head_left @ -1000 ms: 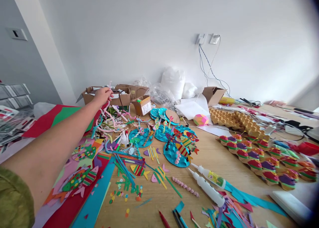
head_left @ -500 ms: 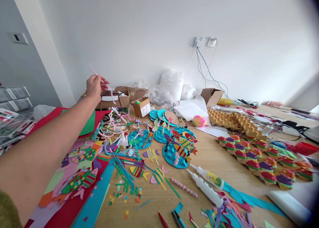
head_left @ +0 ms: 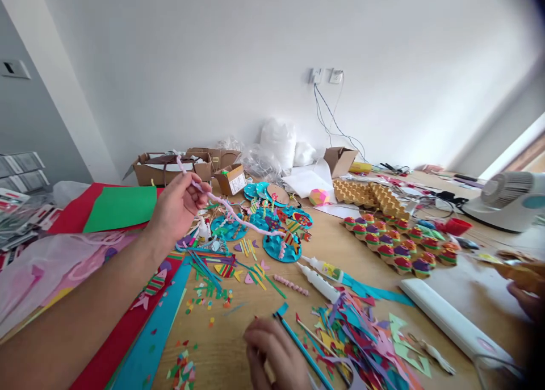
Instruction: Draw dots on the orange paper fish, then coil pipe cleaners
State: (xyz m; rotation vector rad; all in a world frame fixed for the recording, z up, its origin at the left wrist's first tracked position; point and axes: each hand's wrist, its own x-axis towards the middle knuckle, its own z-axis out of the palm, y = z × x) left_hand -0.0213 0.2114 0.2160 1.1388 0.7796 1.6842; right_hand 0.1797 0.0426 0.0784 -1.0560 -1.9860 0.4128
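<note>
My left hand (head_left: 183,202) pinches a long pale pink pipe cleaner (head_left: 227,208) above the craft pile. One short end sticks up past my fingers and the rest trails right, in front of blue discs with paper fish. Low in the view, my right hand (head_left: 276,353) hovers with loosely bent fingers and nothing visible in them. A blue pen (head_left: 304,353) lies beside it; a bit of red shows at its fingertips, mostly hidden. A coiled pink pipe cleaner (head_left: 290,285) lies on the wood near two white glue bottles (head_left: 319,283).
Painted egg-carton cups (head_left: 395,242) stand right of centre. Colourful paper scraps (head_left: 361,333) and a long white device (head_left: 451,316) lie in front. Another person's hand (head_left: 528,299) shows at the right edge. Open cardboard boxes (head_left: 170,168) line the wall; a white fan (head_left: 506,200) stands right.
My left hand has come down and towards me, bringing the pink pipe cleaner with it. My right hand has entered at the bottom. The view has turned right, showing the fan and another person's hand.
</note>
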